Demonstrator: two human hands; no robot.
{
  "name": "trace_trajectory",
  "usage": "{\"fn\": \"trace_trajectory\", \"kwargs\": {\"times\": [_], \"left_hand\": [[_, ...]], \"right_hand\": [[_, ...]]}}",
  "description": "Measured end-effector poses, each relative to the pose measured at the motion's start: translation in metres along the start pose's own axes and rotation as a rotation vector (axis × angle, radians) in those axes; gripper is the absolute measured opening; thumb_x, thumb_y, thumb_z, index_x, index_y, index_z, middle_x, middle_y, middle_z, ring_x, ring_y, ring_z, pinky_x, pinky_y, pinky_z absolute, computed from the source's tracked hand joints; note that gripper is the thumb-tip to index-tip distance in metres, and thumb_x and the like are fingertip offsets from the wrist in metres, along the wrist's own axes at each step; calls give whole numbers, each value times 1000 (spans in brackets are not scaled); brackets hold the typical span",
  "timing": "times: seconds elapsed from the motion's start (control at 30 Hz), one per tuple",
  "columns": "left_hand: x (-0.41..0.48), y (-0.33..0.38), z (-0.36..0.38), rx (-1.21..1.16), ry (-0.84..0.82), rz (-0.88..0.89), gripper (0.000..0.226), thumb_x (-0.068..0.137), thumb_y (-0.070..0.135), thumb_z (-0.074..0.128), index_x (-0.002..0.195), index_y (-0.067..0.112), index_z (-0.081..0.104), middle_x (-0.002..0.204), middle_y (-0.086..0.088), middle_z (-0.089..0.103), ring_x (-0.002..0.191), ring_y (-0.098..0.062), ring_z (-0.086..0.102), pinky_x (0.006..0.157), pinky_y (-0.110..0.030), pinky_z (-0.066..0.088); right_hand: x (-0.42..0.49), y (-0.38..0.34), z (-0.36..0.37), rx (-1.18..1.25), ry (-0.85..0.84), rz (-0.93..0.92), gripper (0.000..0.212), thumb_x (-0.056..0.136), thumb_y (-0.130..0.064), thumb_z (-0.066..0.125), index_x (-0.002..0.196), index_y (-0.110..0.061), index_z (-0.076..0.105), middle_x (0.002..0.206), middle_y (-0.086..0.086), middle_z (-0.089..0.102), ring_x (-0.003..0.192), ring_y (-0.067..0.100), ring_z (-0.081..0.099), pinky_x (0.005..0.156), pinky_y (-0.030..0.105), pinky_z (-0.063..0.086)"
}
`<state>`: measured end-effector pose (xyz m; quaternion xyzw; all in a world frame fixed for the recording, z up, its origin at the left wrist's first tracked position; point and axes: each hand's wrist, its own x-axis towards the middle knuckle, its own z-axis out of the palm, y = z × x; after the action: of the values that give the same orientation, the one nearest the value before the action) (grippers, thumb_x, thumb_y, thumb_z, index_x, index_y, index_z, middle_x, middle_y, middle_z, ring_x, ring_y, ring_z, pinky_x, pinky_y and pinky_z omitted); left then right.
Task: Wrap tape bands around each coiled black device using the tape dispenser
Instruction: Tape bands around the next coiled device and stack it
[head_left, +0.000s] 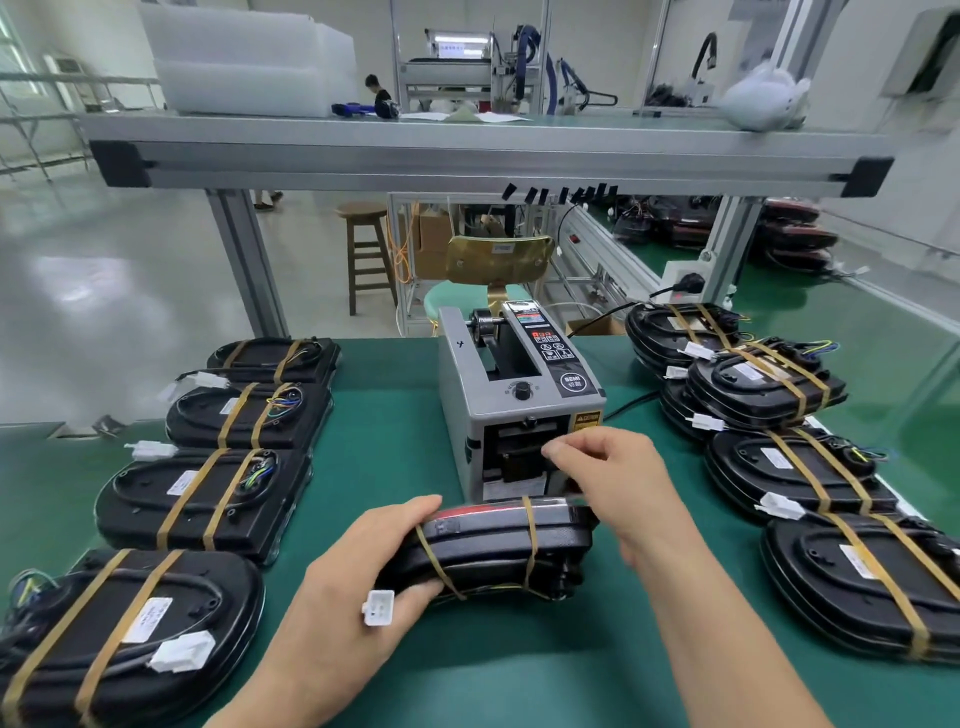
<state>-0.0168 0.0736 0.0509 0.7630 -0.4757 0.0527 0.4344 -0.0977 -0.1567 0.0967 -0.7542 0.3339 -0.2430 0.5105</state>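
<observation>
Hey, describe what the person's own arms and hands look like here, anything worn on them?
Both forearms come in bare from the bottom edge, with no sleeves in view. The left hand and the right hand wear no gloves, and no rings, watch or wrist strap can be seen on them.

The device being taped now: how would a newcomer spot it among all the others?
Find the grey tape dispenser mid-table. Directly in front of it, the left hand holds one black device. Only this one stands on edge, showing a red face; the rest lie flat.
</observation>
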Motion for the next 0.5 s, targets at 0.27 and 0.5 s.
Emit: {"fn": "trace_trajectory", "kwargs": {"times": [0.27, 0.5], "left_hand": [[-5, 1, -5, 62, 35, -2, 63, 73, 16, 74, 133, 22, 57, 124, 21, 59, 116, 4, 55, 98, -6, 35], [-11, 5, -5, 110, 50, 9, 65, 75, 11, 80, 135, 17, 56, 122, 13, 60, 114, 5, 54, 99, -6, 34]], "right_hand": [[14, 6, 27, 189, 97, 218, 19, 87, -11, 67, 69, -17, 70, 52, -6, 59, 57, 15, 52, 69, 36, 50], [14, 1, 32, 222, 146, 256, 15, 84, -18, 76, 72, -20, 67, 62, -1, 66, 65, 16, 60, 82, 41, 57]]}}
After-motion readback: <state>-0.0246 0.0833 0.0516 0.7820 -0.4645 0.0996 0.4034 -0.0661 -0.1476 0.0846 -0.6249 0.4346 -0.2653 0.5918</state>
